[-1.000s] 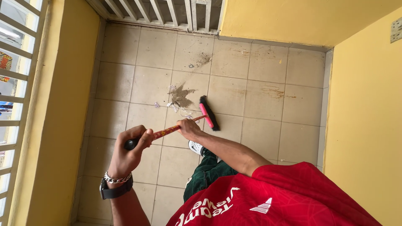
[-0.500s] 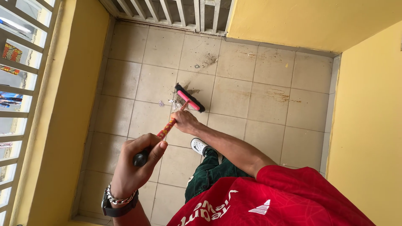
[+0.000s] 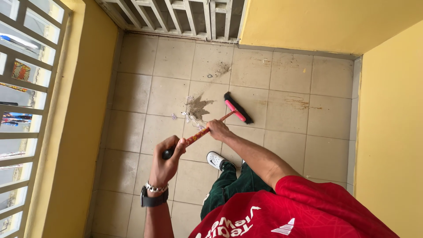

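The left hand is wrapped tight round the dark top end of the broom, and the right hand is closed on the patterned stick lower down. The pink and black broom head rests on the tiled floor just beyond the right hand. A dirt pile is gathered beside it; a smaller smear, probably dust, lies farther out, unswept

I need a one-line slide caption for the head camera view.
Both hands, left hand and right hand, hold a broom beside a dirt pile on tiled floor.
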